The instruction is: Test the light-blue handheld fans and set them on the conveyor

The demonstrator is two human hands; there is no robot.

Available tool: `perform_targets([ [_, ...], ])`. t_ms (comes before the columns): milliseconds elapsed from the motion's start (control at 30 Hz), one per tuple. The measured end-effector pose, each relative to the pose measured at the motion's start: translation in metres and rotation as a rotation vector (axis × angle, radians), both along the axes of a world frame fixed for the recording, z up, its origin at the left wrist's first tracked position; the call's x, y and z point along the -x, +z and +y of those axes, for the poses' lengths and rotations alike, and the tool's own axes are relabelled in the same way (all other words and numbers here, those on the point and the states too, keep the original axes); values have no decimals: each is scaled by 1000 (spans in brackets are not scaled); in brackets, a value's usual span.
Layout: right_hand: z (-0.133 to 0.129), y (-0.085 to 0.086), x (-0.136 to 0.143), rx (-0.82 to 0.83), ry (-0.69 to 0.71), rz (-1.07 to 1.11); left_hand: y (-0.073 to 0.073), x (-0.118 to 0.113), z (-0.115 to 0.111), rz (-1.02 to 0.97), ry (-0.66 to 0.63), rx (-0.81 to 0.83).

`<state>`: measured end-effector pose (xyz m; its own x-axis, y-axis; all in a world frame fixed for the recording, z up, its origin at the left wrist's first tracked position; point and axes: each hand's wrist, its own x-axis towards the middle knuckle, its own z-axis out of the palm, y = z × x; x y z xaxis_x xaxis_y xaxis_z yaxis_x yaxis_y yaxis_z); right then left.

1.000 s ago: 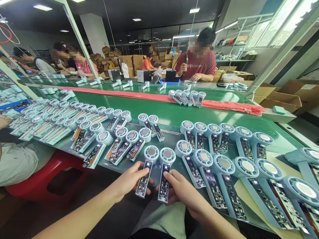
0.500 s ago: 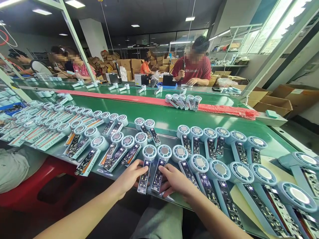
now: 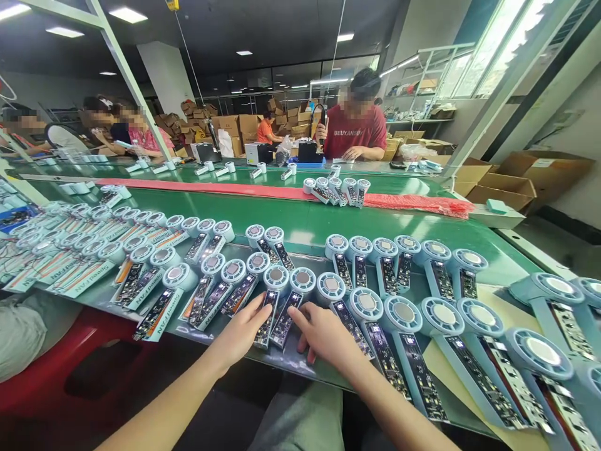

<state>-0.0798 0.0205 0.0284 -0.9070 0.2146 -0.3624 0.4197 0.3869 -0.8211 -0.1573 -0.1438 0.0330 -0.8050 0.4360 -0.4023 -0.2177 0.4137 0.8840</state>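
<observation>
From my remote seat I see two pale-blue fans side by side on the desk [image 3: 283, 359], between the hands: a left fan [image 3: 273, 291] and a right fan [image 3: 295, 299]. The left hand [image 3: 245, 327] lays its thumb over the left fan's handle; whether its fingers pinch from beneath, I can't tell. The right hand [image 3: 323, 329] is loosely spread, thumb at the right fan's board, fingers hanging clear. Both handles point back toward the wearer, presumably for easy reach, and their circuit boards face up, which I'd guess keeps the small lights readable. The row of fans [image 3: 404, 314] right of the right hand lies board-up too. Left of the left hand, turned-over handles [image 3: 84, 275] seem to read "Speed FAN", though angle and crowding blur it. Beyond the hands, across the green belt [image 3: 225, 210], a co-worker's red shirt [image 3: 357, 133] appears to say "BEUYANBUY".
</observation>
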Motion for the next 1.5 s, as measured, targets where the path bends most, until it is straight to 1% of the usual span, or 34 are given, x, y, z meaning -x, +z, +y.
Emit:
perform_targets([
  [67, -1, 8, -19, -151, -43, 64, 1, -7, -4, 29, -21, 4],
  [167, 13, 12, -64, -327, -126, 147, 6, -31, -7, 185, -4, -3],
  [200, 22, 9, -82, -372, -185, 163, 7, -42, -6, 255, 27, -43],
  [233, 34, 5, -99, -415, -291, 167, 7, -55, -3, 291, 66, -105],
  [267, 47, -1, -116, -445, -390, 143, 5, -69, 1, 272, 105, -193],
  [300, 61, -8, -131, -463, -477, 108, 1, -83, 7, 178, 117, -288],
  [333, 74, -15, -143, -474, -547, 60, -4, -96, 14, 25, 92, -386],
  [367, 85, -23, -151, -457, -573, 28, -11, -107, 22, -157, 34, -474],
  [433, 97, -36, -160, -367, -541, 24, -25, -125, 40, -524, -89, -580],
  [467, 99, -41, -160, -319, -507, 45, -32, -131, 50, -667, -111, -604],
  [533, 96, -47, -156, -277, -472, 86, -38, -138, 68, -857, -71, -612],
  [600, 90, -47, -150, -295, -472, 103, -35, -140, 85, -905, -7, -619],
  [667, 87, -46, -147, -316, -467, 113, -24, -140, 96, -895, 4, -589],
  [733, 87, -45, -145, -317, -453, 122, -12, -138, 102, -861, -6, -544],
  [800, 88, -45, -146, -326, -479, 135, -7, -136, 101, -808, -28, -514],
  [867, 88, -42, -149, -329, -530, 186, -9, -134, 96, -700, -103, -502],
  [900, 87, -39, -151, -338, -561, 225, -12, -133, 92, -613, -180, -491],
  [933, 86, -35, -155, -359, -592, 270, -15, -132, 89, -475, -273, -471],
  [967, 87, -30, -160, -400, -631, 320, -18, -130, 86, -275, -378, -447],
  [1000, 89, -24, -167, -466, -688, 371, -19, -127, 85, -24, -479, -420],
  [1033, 95, -19, -176, -560, -770, 414, -20, -123, 85, 264, -559, -388],
  [1067, 102, -15, -187, -671, -877, 448, -19, -119, 87, 559, -611, -350],
  [1100, 113, -13, -200, -779, -1003, 468, -18, -114, 90, 821, -632, -310],
  [1133, 126, -13, -215, -882, -1131, 471, -17, -109, 96, 1026, -634, -278],
  [1167, 139, -17, -230, -977, -1237, 460, -16, -104, 102, 1167, -622, -249],
  [1200, 154, -23, -246, -1043, -1295, 445, -15, -100, 109, 1260, -604, -220],
  [1233, 167, -32, -260, -1119, -1275, 432, -16, -96, 116, 1322, -598, -196],
  [1267, 179, -43, -273, -1166, -1192, 413, -18, -94, 123, 1368, -600, -185],
  [1333, 196, -64, -291, -1194, -959, 404, -24, -92, 133, 1447, -624, -188],
  [1367, 201, -73, -296, -1184, -868, 397, -28, -91, 137, 1477, -636, -194],
  [1400, 205, -79, -298, -1172, -804, 392, -33, -92, 139, 1498, -642, -201],
  [1433, 207, -84, -298, -1162, -769, 383, -37, -92, 140, 1508, -644, -207],
  [1500, 211, -88, -297, -1143, -726, 367, -44, -93, 140, 1501, -642, -215],
])
